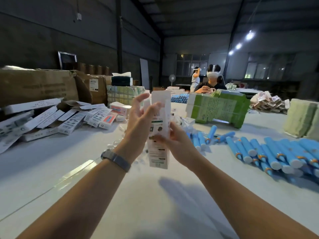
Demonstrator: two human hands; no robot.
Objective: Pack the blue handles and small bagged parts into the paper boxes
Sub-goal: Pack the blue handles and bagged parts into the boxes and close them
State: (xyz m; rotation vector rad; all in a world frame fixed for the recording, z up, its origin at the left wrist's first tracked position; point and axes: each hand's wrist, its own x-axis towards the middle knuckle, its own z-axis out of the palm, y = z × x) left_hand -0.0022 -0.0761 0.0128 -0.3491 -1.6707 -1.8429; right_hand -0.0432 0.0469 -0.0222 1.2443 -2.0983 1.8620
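We are holding a tall white paper box (159, 128) upright above the table, its top flap open. Our right hand (174, 144) is gripping the lower half of the box, fingers curled round its side. Our left hand (139, 118), with a watch (116, 160) on the wrist, is lying against the box's left side with fingers spread and loose, not closing on it. Blue handles (269, 152) are lying in a heap on the white table (86, 178) to our right, a few more near the box. Small clear bagged parts (183, 121) are sitting just behind the box. Filled and flat white boxes (51, 118) are piling up at the left, in front of brown cartons (38, 83). Green stacks of flat packaging (219, 107) are standing farther back. Across the table another person (209, 83) is sitting in a dim warehouse with dark walls and ceiling lamps (249, 36).
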